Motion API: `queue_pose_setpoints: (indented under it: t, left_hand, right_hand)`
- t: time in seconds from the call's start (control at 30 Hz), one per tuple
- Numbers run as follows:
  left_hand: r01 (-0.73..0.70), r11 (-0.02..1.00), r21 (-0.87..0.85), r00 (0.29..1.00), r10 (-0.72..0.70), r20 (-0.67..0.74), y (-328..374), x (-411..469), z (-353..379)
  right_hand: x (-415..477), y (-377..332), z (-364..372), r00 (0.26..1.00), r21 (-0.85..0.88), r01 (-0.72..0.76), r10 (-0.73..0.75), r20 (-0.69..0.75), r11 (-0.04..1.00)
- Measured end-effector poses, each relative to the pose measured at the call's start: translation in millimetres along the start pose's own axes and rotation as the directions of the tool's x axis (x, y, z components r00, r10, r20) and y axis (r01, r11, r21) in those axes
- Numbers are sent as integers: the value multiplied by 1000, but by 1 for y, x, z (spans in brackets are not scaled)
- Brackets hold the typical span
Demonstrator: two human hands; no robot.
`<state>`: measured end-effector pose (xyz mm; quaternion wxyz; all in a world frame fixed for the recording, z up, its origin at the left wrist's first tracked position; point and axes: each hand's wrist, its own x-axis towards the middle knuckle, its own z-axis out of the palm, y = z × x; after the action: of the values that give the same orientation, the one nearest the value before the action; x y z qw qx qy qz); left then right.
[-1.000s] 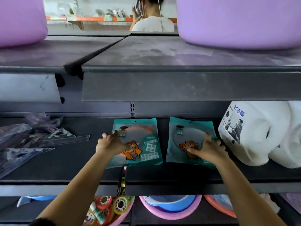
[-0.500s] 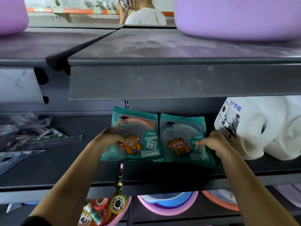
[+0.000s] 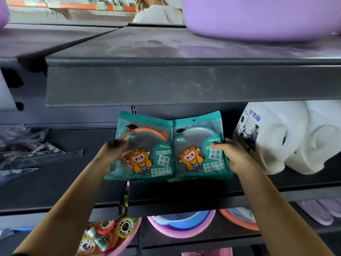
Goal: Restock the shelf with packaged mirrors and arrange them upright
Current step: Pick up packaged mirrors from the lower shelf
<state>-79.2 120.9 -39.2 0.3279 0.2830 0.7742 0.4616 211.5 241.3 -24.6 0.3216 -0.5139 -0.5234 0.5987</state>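
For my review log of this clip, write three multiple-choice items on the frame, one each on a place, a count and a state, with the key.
1. What stands beside the right pack on the same shelf?
A) white jugs
B) a cardboard box
C) stacked books
2. How many teal packs are held?
A) one
B) two
C) three
3. What is the right hand doing?
A) hanging idle
B) pressing flat on the shelf
C) gripping a pack's right edge

Key:
1 A, the jugs sit just right of that pack.
2 B, the left pack is in the left hand and the right pack in the right hand.
3 C, its thumb clamps over that edge.
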Motion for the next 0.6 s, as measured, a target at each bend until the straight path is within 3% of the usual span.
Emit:
queue_pose_setpoints:
  t: [0.1, 0.3, 0.6]
  left_hand:
    - [-29, 994, -105, 997, 22, -68, -4, 1, -2]
    - [-30, 916, -401, 999, 16, -39, 1, -16, -1]
    - [-98, 858, -504, 957, 220, 189, 2, -37, 10]
  right_hand:
    - [-6, 4, -5, 999, 68, -7, 4, 36, 998]
    - [-20, 9, -25, 1000, 157, -13, 10, 19, 987]
    - [-94, 40, -53, 980, 355, 115, -48, -192, 928]
